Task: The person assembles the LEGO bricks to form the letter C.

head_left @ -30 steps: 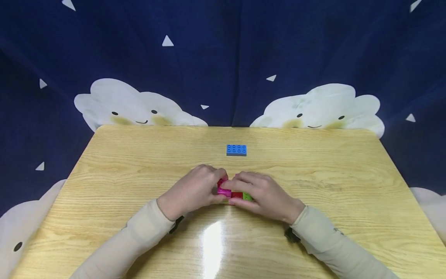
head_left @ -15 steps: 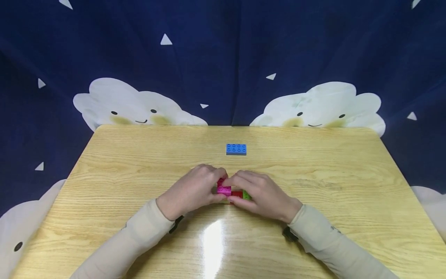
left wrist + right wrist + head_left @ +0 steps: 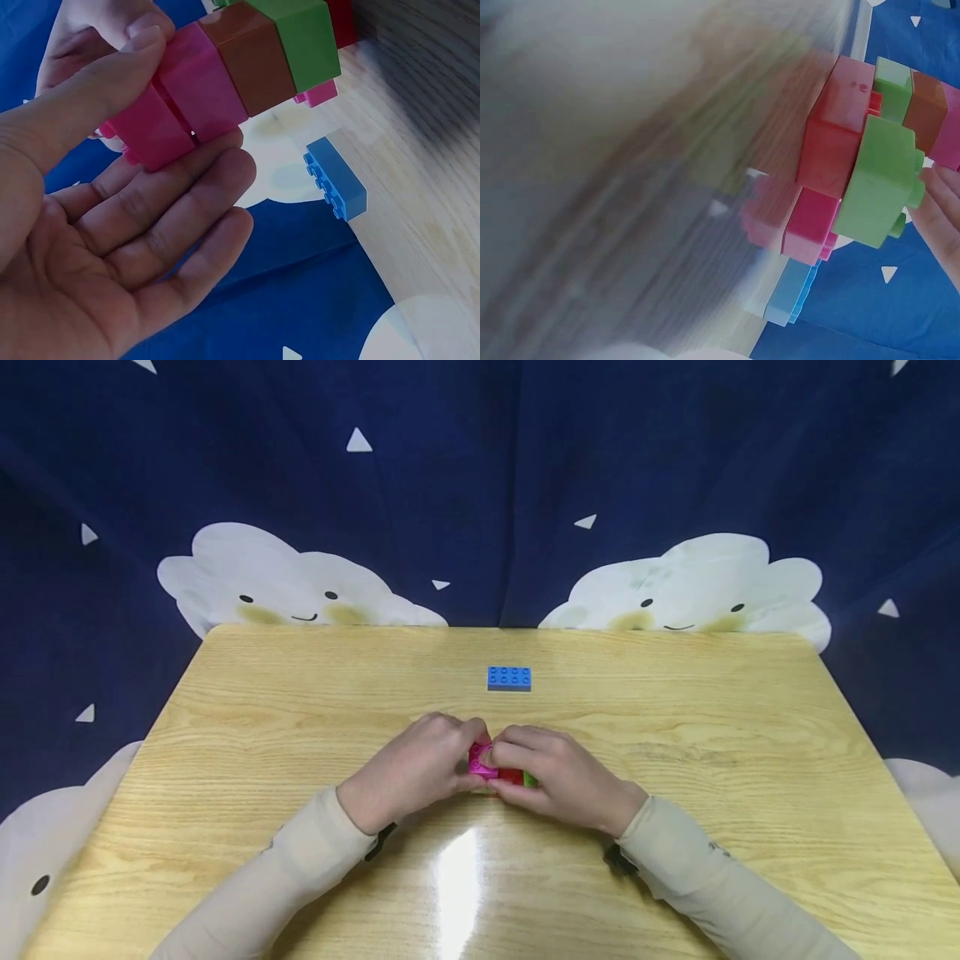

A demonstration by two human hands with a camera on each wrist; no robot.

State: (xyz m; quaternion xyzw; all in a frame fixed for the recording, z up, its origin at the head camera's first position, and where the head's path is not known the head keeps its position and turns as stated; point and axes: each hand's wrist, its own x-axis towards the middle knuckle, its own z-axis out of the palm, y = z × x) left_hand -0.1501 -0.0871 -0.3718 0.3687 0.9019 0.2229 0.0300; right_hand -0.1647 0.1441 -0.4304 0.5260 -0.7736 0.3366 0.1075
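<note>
Your end pink brick (image 3: 152, 133) sits on the studs of the brick assembly (image 3: 253, 58), a thin gap showing below it. Your left hand (image 3: 416, 768) pinches it from the assembly's left; your right hand (image 3: 566, 777) bends its fingers onto it from the assembly's right. Beyond the assembly, well apart, a blue brick (image 3: 509, 678) lies on the worktop (image 3: 300, 693).

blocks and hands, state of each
left hand, pinching upper pink block and lower pink block
right hand, touching blocks, grip unclear
both pink blocks, slight gap between
brown block, no visible gaps
blue block, loose on table, studs up
front green block, studs showing
red block, studs partly showing
</note>
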